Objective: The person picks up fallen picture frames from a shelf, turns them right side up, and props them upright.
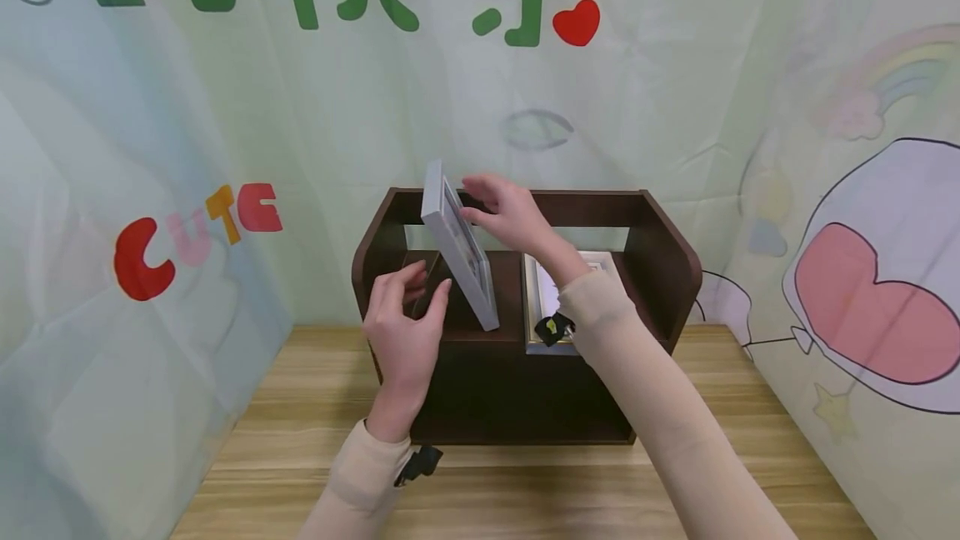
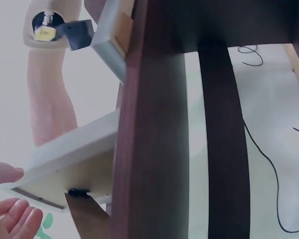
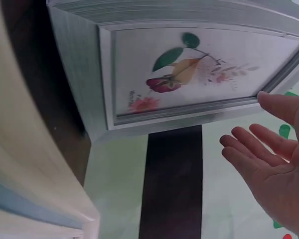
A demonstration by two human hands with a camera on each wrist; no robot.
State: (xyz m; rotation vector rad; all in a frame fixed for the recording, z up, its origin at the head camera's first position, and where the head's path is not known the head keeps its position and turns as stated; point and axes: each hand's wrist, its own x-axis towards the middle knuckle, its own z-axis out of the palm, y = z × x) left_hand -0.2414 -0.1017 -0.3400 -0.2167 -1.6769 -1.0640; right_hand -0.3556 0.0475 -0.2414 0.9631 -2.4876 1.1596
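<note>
A grey picture frame [image 1: 463,248] stands tilted back on the dark brown shelf's upper board. Its front, in the right wrist view, shows a pressed-flower picture [image 3: 189,74]. From its back a brown support leg [image 2: 87,216] sticks out in the left wrist view. My right hand [image 1: 513,215] is at the frame's upper front edge, fingers spread and thumb tip [image 3: 271,102] at the border; whether it touches, I cannot tell. My left hand [image 1: 405,323] is beside the frame's left side, fingers loosely bent, holding nothing.
The brown desktop shelf [image 1: 525,390] stands on a wooden table [image 1: 300,440]. A second, light-coloured frame [image 1: 531,307] lies on its upper board at the right, partly behind my right forearm. Printed cloth [image 1: 345,107] hangs behind and along both sides.
</note>
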